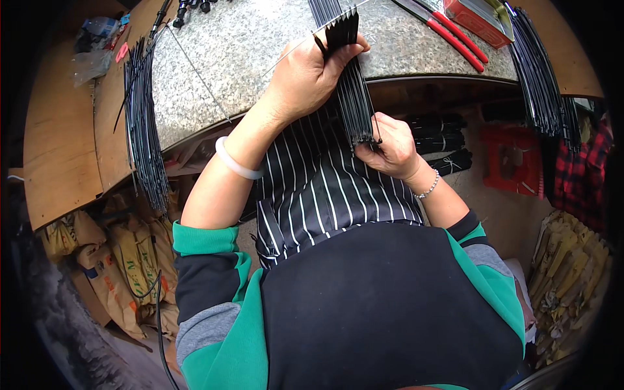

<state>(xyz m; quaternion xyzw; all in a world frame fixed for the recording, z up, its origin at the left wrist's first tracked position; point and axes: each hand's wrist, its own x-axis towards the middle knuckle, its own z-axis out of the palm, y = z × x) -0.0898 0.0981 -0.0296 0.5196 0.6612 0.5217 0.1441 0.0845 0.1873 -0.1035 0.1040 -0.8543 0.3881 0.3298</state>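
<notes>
A bundle of long, thin black strands (354, 104) slopes from the grey speckled worktop down over its front edge toward my lap. My left hand (305, 78) is closed around its upper part, where flat, dark pointed ends fan out above the thumb. At the bundle's lower end, my right hand (393, 146) has its fingers curled in against the strand tips. One strand there stands a little apart, with a small dark knob at its end. What lies inside the right fingers is partly hidden. A thin pale rod crosses behind the left hand's knuckles.
More black strands (144, 123) hang over the worktop's (195, 71) left edge, and another bunch (536, 71) over its right. Red-handled pliers (455, 42) lie beside a red box (478, 19). Below are a red plastic crate (513, 159), tied black bundles (439, 133) and paper sacks (114, 279).
</notes>
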